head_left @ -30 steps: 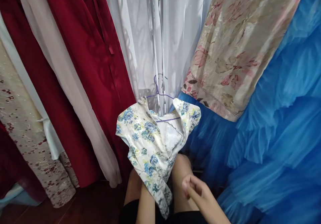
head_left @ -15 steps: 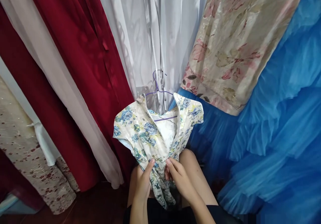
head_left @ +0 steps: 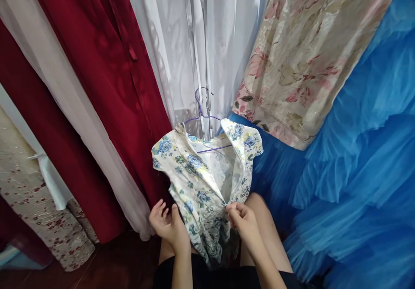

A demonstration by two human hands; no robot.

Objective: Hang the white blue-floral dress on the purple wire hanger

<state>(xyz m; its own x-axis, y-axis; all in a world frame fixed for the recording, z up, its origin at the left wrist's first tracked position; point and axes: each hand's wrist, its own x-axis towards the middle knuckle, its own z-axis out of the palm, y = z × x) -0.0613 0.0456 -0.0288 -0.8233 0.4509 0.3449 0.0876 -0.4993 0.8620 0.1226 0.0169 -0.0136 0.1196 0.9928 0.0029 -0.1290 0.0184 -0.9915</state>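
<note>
A cream dress (head_left: 201, 181) with blue and yellow flowers hangs on a purple wire hanger (head_left: 201, 114), its lower part draped over my lap. Its front is open in a V that narrows to a point near my right hand. My right hand (head_left: 243, 220) pinches the fabric at the bottom of that V, thumb against fingers. To the left of the dress, my left hand (head_left: 170, 224) is open with its fingers curved and apart. It is close to the dress's side edge, and I cannot tell whether it touches the cloth.
Behind the dress hangs white cloth (head_left: 175, 55) with thin straps. Red fabric (head_left: 97, 86) and a pale pink panel (head_left: 68, 90) hang on the left. On the right are a beige floral garment (head_left: 292, 64) and blue tulle (head_left: 350, 172). Dark floor (head_left: 110, 263) shows below left.
My left hand has let go of the dress front and moved left, its fingers opening. My right hand has shifted slightly right and up, pinching at the V, which now gapes wider.
</note>
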